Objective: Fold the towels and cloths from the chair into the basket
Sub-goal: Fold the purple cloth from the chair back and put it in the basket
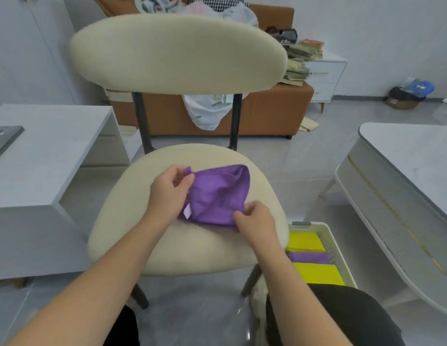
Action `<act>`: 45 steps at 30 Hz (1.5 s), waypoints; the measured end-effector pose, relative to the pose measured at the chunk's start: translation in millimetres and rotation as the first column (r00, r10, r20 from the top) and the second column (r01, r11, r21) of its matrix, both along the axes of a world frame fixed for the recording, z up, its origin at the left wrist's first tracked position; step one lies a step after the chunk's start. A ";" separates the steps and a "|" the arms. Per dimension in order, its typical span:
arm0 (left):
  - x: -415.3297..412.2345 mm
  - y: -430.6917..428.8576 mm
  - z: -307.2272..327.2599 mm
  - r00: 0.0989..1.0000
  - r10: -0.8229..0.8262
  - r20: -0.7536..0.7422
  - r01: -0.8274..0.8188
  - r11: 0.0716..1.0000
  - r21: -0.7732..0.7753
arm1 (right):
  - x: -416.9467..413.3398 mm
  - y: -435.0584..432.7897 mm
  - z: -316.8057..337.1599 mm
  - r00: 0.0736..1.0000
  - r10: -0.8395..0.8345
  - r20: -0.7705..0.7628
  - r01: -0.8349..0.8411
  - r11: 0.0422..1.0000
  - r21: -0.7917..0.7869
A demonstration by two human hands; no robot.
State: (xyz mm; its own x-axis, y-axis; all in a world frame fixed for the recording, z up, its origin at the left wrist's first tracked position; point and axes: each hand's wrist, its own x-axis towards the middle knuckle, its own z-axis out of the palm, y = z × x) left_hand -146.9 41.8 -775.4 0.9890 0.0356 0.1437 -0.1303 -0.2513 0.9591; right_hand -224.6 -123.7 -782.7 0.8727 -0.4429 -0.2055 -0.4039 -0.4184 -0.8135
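Currently purple cloth [218,196] is laid on chair [167,233] seat, pinched at far-left corner by left hand [169,193] and near-right corner by right hand [255,218]. Basket [326,236] is set right of chair.

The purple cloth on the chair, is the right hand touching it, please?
Touching; the head view shows the right hand pinching the purple cloth at its near corner.

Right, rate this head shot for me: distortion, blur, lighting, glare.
Head view: wide-angle distortion bows the cream padded chair back and the white rounded table; light is soft and even, faint shadow beneath the purple microfibre cloth; the left hand and right hand pinching it look sharp; the glossy grey floor shows mild glare.
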 end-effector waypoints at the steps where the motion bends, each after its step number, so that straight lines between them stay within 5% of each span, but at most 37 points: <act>1: 7.3 8.9 13.6 1.000 0.010 0.021 -0.009 0.999 -0.041 | 3.4 -18.7 7.5 0.999 -0.028 0.046 0.027 0.999 0.027; 6: 36.6 51.0 80.3 0.980 0.044 0.197 -0.064 0.993 0.098 | 20.9 -100.0 69.7 0.986 0.017 0.164 -0.015 1.000 -0.015; 9: 37.5 58.3 102.5 0.976 -0.029 0.215 -0.016 0.978 0.206 | 26.3 -116.7 102.8 0.963 0.126 0.237 -0.159 0.979 0.125; 13: 29.8 54.6 121.6 0.983 -0.030 0.181 0.027 0.999 0.017 | 24.8 -115.8 121.7 0.891 0.108 0.440 -0.281 0.893 0.350; 21: 13.0 40.0 117.0 0.829 0.267 0.491 -0.369 0.921 0.123 | 24.0 -80.3 126.6 0.689 -0.005 0.725 0.064 0.996 -0.055; 25: 12.9 52.6 103.2 0.870 0.191 0.454 -0.302 0.935 0.185 | 23.0 -86.8 115.4 0.705 0.010 0.709 0.052 0.996 -0.066; 31: 1.2 63.8 102.3 0.987 -0.045 0.152 0.045 0.999 0.000 | 18.4 -93.9 109.5 0.655 -0.064 0.753 0.045 0.998 0.046; 34: -13.3 54.3 102.6 0.978 0.037 0.204 -0.013 0.993 -0.115 | 16.1 -85.8 106.0 0.655 -0.058 0.754 0.022 0.998 0.058; 40: -16.9 46.8 86.7 0.856 0.277 0.436 -0.355 0.929 0.106 | 13.7 -70.7 101.9 0.651 -0.076 0.755 0.078 0.996 0.033; 45: -3.3 58.1 74.2 0.937 0.236 0.258 -0.309 0.903 0.297 | 14.9 -76.9 87.1 0.786 -0.018 0.617 0.078 0.994 -0.071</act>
State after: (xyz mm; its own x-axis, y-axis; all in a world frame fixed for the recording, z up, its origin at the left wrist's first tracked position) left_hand -150.1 99.8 -701.2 0.8921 0.2137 0.3982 -0.2009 -0.6016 0.7731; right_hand -209.7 -200.5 -695.5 0.7777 -0.4772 0.4093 0.1480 -0.4938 -0.8569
